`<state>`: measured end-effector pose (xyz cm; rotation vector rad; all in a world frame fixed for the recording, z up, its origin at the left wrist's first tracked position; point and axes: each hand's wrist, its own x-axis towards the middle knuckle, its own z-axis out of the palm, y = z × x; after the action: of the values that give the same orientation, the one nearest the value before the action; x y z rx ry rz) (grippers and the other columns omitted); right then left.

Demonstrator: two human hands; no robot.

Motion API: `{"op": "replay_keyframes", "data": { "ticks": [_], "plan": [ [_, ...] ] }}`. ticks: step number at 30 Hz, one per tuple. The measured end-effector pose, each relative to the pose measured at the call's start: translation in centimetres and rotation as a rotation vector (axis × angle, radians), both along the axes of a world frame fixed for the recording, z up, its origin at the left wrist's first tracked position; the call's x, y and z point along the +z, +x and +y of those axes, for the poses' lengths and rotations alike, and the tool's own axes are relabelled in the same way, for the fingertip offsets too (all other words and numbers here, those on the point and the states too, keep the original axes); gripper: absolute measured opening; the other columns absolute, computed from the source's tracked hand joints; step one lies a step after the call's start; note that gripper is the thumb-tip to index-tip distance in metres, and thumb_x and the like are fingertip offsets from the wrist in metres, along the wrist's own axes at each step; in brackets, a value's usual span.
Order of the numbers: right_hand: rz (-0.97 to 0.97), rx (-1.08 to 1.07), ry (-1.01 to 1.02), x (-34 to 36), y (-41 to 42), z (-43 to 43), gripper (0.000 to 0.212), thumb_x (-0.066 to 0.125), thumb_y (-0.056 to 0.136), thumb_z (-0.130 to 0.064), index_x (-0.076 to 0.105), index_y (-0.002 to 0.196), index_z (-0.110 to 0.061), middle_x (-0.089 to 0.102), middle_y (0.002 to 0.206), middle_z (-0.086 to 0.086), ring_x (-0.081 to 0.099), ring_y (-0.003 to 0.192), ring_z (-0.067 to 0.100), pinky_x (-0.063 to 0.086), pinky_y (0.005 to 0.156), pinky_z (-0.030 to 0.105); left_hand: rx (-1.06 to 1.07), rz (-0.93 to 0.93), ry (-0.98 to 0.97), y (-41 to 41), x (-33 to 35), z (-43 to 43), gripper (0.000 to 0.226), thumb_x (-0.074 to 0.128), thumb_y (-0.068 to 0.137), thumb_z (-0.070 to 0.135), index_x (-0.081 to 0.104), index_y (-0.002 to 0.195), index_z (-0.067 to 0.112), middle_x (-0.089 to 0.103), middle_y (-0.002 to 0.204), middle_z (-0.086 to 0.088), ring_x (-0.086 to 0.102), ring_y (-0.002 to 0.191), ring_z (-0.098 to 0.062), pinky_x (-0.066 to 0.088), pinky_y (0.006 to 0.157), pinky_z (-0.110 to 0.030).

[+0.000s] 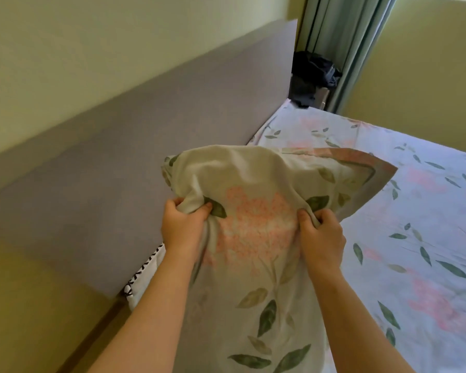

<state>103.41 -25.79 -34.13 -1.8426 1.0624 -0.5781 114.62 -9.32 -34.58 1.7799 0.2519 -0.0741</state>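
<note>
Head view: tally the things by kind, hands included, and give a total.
Floral pillow: 1
Hands gripping it: 2, left hand and right hand
Floral bed sheet: 1
Grey headboard: 1
Green curtain: 1
White cloth with black stitching: 1
Dark heap in the corner: 1
Total: 8

I see a wide flat grey headboard panel (145, 125) against a pale yellow-green painted wall (92, 36). A lilac bed sheet printed with pink flowers and green leaves (420, 216) reaches the corner, where pale green pleated curtains (345, 36) hang.
</note>
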Motion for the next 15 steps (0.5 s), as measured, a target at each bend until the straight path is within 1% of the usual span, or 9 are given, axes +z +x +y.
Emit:
{"op": "replay_keyframes", "data": {
  "ticks": [4,6,10,12,15],
  "plan": [
    [0.018,-0.05,0.033,-0.9,3.2,0.8,0.024,0.052,0.093,-0.03,0.05,0.078,-0.01,0.049,0.064,-0.003,0.044,0.06,0.009,0.032,0.052,0.025,-0.071,0.027,0.027,4.2,-0.5,0.2,0.04,0.077,0.07,0.026,0.048,0.097,0.022,0.059,0.097,0.0,0.059,0.091,-0.024,0.05,0.079,-0.035],
    [0.027,-0.058,0.054,-1.4,4.7,0.5,0.023,0.051,0.093,-0.029,0.05,0.08,-0.01,0.048,0.065,-0.003,0.043,0.059,0.007,0.032,0.051,0.023,-0.1,0.03,0.059,6.1,-0.9,-0.3,0.04,0.077,0.071,0.027,0.049,0.099,0.021,0.058,0.098,0.0,0.058,0.091,-0.022,0.049,0.078,-0.034],
    [0.049,-0.071,0.1,-2.9,8.3,-1.2,0.024,0.05,0.093,-0.03,0.049,0.079,-0.011,0.048,0.066,-0.002,0.044,0.06,0.012,0.032,0.051,0.026,-0.168,0.022,0.18,10.1,-1.6,-2.2,0.043,0.075,0.073,0.026,0.055,0.11,0.014,0.058,0.097,-0.001,0.058,0.091,-0.023,0.045,0.075,-0.031],
    [0.052,-0.076,0.123,-3.7,10.2,-2.6,0.025,0.051,0.093,-0.029,0.048,0.075,-0.012,0.048,0.065,-0.001,0.046,0.062,0.016,0.034,0.052,0.028,-0.201,0.038,0.214,12.4,-2.3,-3.6,0.041,0.075,0.072,0.025,0.059,0.108,0.013,0.061,0.098,-0.003,0.059,0.091,-0.024,0.046,0.074,-0.031],
    [0.072,-0.087,0.143,-5.0,13.0,-5.2,0.028,0.052,0.092,-0.029,0.046,0.069,-0.014,0.049,0.065,0.001,0.046,0.062,0.017,0.036,0.056,0.031,-0.234,0.073,0.224,15.8,-3.9,-6.1,0.031,0.078,0.068,0.025,0.06,0.093,0.019,0.065,0.098,-0.005,0.062,0.092,-0.026,0.052,0.08,-0.035]
  ]
}}
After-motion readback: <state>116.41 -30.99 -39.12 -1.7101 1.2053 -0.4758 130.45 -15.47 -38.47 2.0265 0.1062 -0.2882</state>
